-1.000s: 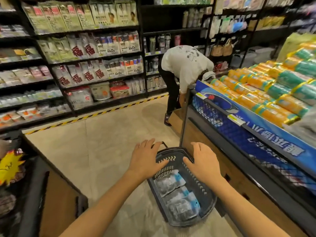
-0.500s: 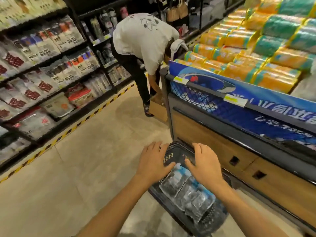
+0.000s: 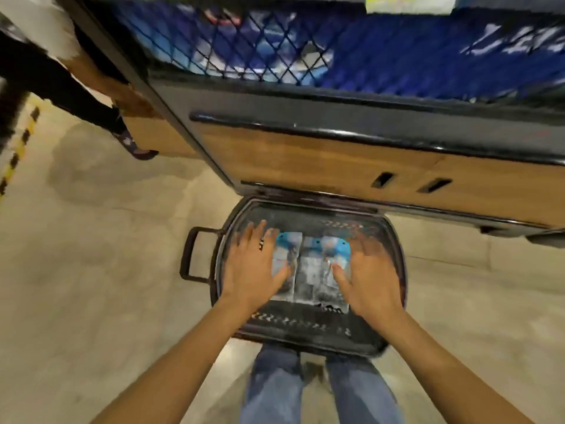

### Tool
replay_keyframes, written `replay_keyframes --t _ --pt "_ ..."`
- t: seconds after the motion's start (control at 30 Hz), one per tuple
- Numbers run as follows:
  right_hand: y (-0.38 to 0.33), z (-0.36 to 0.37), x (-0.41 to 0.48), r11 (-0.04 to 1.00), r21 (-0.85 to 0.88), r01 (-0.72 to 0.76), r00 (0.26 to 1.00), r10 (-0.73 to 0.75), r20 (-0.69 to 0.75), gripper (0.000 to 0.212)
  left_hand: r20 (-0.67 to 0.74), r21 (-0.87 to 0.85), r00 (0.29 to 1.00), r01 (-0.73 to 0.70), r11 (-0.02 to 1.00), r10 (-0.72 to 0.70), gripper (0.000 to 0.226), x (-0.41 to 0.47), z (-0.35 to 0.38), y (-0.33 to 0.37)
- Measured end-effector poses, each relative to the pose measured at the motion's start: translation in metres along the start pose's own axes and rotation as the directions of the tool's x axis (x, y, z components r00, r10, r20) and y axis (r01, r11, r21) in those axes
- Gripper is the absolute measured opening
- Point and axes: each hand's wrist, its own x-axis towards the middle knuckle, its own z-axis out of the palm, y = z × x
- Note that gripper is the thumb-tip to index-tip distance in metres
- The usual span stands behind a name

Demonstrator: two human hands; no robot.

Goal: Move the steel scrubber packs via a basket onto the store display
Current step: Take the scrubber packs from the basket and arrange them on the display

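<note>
L hand (image 3: 255, 272), R hand (image 3: 371, 278) now over basket's (image 3: 305, 342) packs (image 3: 308, 270), labels blurred

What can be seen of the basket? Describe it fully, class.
The basket is dark, oval, seemingly plastic, with walls bearing pale chevron marks and a loop handle sticking out on the left side. It sits upright, apparently on the floor, its far rim by the display base. Scrubber packs lie flat inside. The left hand and right hand reach in, fingers spread over the packs. Blur hides finer detail.
</note>
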Motion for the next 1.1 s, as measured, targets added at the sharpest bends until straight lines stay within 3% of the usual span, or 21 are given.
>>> replay_keyframes --t 0.13,0.37,0.53,0.6,0.67,0.73,0.8,0.87,0.93,1.1 --pt "0.025 0.094 0.017 0.999 -0.018 -0.046 0.997 0.047 0.053 0.051 0.172 0.084 0.981 -0.107 0.991 0.091 0.073 0.046 0.083 -0.034" --pt "0.085 0.257 0.042 0.987 -0.034 -0.156 0.983 0.159 0.095 0.070 0.303 0.147 0.938 -0.221 0.964 0.169 0.081 0.103 0.259 -0.072" --pt "0.129 0.361 0.061 0.986 -0.072 -0.150 0.969 0.161 0.187 0.067 0.385 0.142 0.905 -0.250 0.958 0.179 0.087 0.122 0.358 -0.096" --pt "0.141 0.390 0.070 0.966 -0.055 -0.252 0.945 0.258 0.203 0.073 0.404 0.070 0.912 -0.110 0.991 0.072 0.092 0.126 0.380 -0.098" --pt "0.145 0.411 0.077 0.916 0.021 -0.400 0.906 0.392 0.160 0.077 0.409 -0.115 0.909 0.131 0.985 -0.074 0.089 0.129 0.394 -0.096" --pt "0.151 0.428 0.080 0.846 0.139 -0.515 0.857 0.502 0.119 0.083 0.434 -0.330 0.886 0.323 0.887 -0.161 0.078 0.131 0.409 -0.096" --pt "0.160 0.440 0.081 0.703 0.358 -0.615 0.782 0.601 0.165 0.088 0.469 -0.480 0.855 0.458 0.748 -0.223 0.060 0.133 0.421 -0.099" --pt "0.165 0.445 0.080 0.539 0.503 -0.676 0.711 0.656 0.253 0.080 0.503 -0.545 0.819 0.550 0.633 -0.278 0.047 0.135 0.430 -0.099" --pt "0.171 0.450 0.077 0.478 0.481 -0.736 0.652 0.693 0.309 0.074 0.514 -0.549 0.783 0.614 0.567 -0.349 0.041 0.136 0.434 -0.098" --pt "0.170 0.441 0.082 0.253 0.466 -0.847 0.474 0.756 0.450 0.083 0.540 -0.586 0.700 0.711 0.389 -0.467 0.036 0.136 0.431 -0.093"
